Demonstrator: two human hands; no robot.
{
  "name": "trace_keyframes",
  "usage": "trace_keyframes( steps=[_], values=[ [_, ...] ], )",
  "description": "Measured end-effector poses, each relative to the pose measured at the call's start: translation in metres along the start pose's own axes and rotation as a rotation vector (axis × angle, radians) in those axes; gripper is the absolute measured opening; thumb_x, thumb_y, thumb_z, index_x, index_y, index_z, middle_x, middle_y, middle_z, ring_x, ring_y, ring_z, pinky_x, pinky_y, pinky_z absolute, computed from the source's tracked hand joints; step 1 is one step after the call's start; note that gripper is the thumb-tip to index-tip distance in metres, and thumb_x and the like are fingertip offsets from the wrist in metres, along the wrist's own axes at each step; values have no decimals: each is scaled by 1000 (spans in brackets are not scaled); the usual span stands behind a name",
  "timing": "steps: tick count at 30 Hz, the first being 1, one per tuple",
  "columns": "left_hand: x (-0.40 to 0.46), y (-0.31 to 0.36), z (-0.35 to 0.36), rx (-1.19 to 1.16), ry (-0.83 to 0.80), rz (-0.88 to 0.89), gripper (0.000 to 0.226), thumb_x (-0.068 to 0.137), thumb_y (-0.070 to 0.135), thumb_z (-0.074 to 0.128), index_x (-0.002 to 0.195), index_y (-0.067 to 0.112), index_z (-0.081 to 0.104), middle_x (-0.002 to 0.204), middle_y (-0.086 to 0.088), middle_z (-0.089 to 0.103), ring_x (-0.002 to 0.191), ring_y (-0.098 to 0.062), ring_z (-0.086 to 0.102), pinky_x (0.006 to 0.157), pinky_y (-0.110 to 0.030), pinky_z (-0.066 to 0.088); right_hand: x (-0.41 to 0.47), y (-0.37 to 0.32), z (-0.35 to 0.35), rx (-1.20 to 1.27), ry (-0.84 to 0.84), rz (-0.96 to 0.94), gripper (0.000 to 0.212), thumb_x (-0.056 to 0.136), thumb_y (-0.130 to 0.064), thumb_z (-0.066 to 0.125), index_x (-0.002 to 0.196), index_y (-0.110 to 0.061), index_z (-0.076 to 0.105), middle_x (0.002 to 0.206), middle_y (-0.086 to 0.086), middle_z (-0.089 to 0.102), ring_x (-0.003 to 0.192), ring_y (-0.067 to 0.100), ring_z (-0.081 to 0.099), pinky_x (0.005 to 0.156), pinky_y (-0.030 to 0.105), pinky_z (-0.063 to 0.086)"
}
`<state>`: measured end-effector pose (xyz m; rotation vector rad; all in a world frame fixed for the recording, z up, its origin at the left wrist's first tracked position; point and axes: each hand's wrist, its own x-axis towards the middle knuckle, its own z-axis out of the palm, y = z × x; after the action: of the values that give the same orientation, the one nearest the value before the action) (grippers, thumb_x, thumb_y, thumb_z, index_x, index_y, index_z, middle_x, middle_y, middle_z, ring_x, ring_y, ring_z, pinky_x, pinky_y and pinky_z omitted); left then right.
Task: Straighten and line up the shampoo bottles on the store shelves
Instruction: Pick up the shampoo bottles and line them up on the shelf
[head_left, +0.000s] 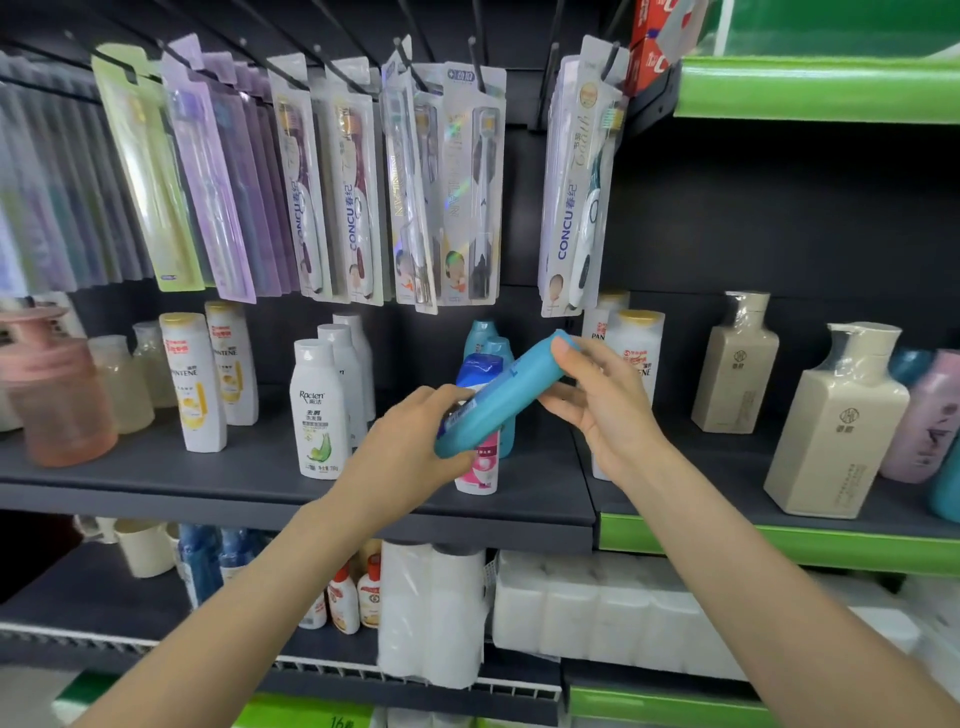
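2 hands, left hand (402, 447) and right hand (597, 400), grip the tilted teal bottle (501, 397) endwise.

Teal shampoo bottle (501, 395) tilted, off shelf (260, 467).

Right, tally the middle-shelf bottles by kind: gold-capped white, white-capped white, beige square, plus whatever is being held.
Gold-capped white plastic bottles: 4
White-capped white plastic bottles: 3
Beige square bottles: 2
Teal plastic bottle, held tilted by left hand and right hand: 1
Total: 10
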<state>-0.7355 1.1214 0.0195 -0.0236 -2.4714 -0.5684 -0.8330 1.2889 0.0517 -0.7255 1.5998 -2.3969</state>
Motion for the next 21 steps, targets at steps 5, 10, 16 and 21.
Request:
trace_keyframes(
  steps=[5, 10, 16, 21],
  values=[
    [6, 4, 3, -68, 84, -7, 56, 79, 30, 71, 130, 26, 48, 110, 7, 59, 96, -9, 57, 86, -29, 51, 7, -2, 14, -176, -3, -39, 27, 87, -27, 65, 109, -12, 60, 99, 6, 68, 92, 20, 69, 76, 34, 59],
    [1, -7, -6, -434, -13, -121, 42, 81, 23, 69, 120, 21, 54, 106, 6, 66, 94, -8, 65, 85, -31, 55, 18, -6, 23, -311, -216, -60, 14, 91, -25, 60, 104, -22, 63, 98, -2, 68, 96, 11, 66, 75, 30, 59],
    [13, -25, -19, -573, 2, -176, 29, 83, 19, 68, 109, 24, 56, 102, 5, 68, 90, -8, 67, 82, -30, 56, 36, 2, 50, -371, -211, -129, 16, 87, -22, 65, 103, -16, 64, 105, 4, 66, 95, 10, 66, 68, 28, 59],
    [22, -50, -21, -570, 76, -200, 21, 82, 26, 69, 100, 25, 59, 97, 6, 68, 85, -12, 68, 76, -33, 58, 55, 10, 69, -605, -177, -243, 21, 86, -26, 67, 101, -13, 69, 95, 1, 69, 91, 13, 67, 72, 31, 59]
  ],
)
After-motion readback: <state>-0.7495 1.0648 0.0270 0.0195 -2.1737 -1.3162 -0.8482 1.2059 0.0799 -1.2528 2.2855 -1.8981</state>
